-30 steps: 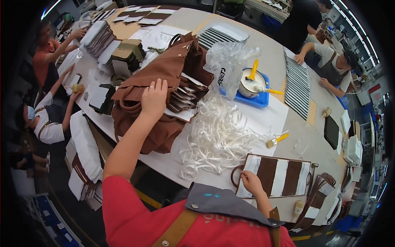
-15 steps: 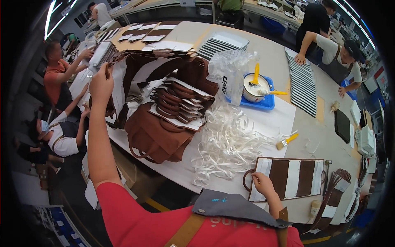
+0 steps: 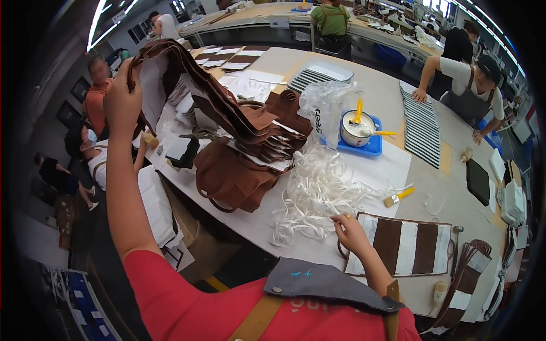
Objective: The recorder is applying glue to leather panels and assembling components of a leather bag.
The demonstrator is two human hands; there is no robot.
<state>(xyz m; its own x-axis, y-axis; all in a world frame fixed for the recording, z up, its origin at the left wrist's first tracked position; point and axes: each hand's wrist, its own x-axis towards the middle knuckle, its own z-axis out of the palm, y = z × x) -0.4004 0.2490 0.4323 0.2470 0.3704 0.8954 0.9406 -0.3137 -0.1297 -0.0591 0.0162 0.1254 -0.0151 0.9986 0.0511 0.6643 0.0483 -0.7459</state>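
Note:
My left hand (image 3: 122, 95), raised at the far left, grips the edge of a stack of brown panels with white backing (image 3: 219, 102). The stack slants up from the pile like a lifted flap. Beneath it lie brown bag pieces with looped handles (image 3: 236, 176) and several layered brown-and-white pieces (image 3: 270, 150). Low on the right, my right hand (image 3: 355, 234) hovers by the left edge of a brown-and-white striped panel (image 3: 406, 245) with handle loops at its sides. Its fingers are partly spread, with nothing seen in them. Just beyond is a tangle of white ribbon (image 3: 318, 196).
A pot of white paste (image 3: 357, 129) with yellow-handled brushes stands in a blue tray (image 3: 372, 149). Another brush (image 3: 399, 196) lies nearer. Clear plastic (image 3: 324, 108) sits beside the pot. A co-worker (image 3: 472, 91) leans over a striped sheet (image 3: 422, 128) at right; other people stand left.
My left hand has risen, lifting the brown panels higher and folding them over the pile. My right hand has let go of the striped panel's edge and moved slightly up and left.

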